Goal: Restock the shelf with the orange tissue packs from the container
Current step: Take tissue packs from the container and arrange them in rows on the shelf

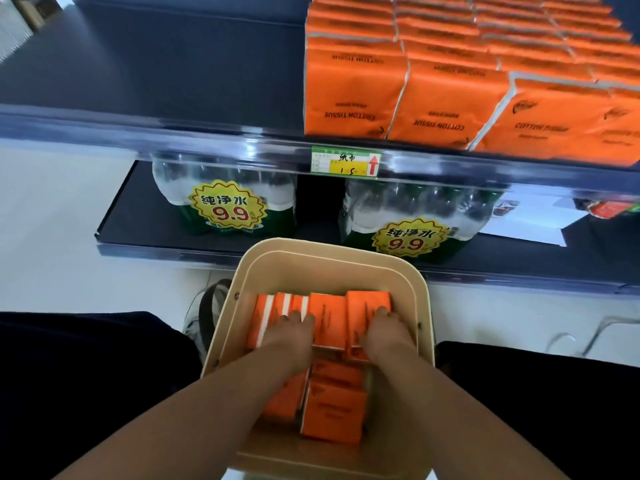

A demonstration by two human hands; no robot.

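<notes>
Bright, even indoor light with a cool bluish cast. The white floor (pixel 52 209) at left is washed out, almost without detail. A long streak of glare runs along the clear front strip of the shelf (pixel 156 129), and the bottles (pixel 225 181) below it glint. Soft shadow lies under the shelf. Wide-angle distortion bows the shelf edges and fans the rows of orange packs (pixel 446 98) outward; those toward the top right smear into blur. The container (pixel 332 261) at centre is evenly lit and fairly sharp. Dark clothing (pixel 86 393) in the bottom corners sinks to near black.
</notes>
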